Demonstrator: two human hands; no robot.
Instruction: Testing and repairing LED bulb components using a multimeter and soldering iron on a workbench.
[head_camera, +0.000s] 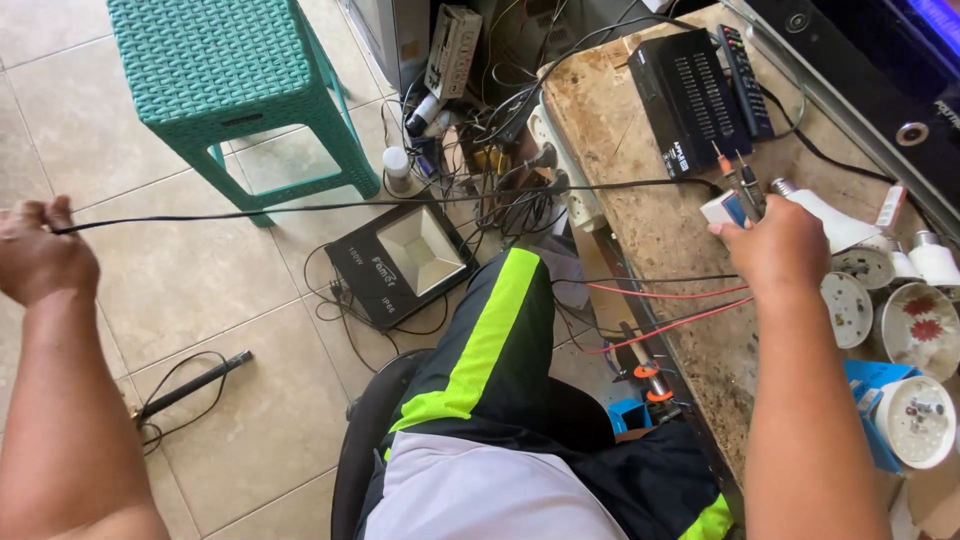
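My left hand (38, 252) is closed on a thin black cable (300, 206) that stretches taut to the right, across the floor area toward the workbench (640, 220). My right hand (775, 245) rests on the bench and grips a small white and blue device (722, 208) together with two pointed test probes (740, 180), one with a red tip. Red and black probe leads (660, 292) run left from under this hand. I am seated, with black and bright green shorts over my leg (490, 340).
A teal woven stool (220, 70) stands on the tiled floor. A black floodlight (400, 258) lies among tangled wires and a power strip (565, 170). On the bench sit a black box (685, 95), a remote (745, 65) and several opened lamp bulbs (880, 290).
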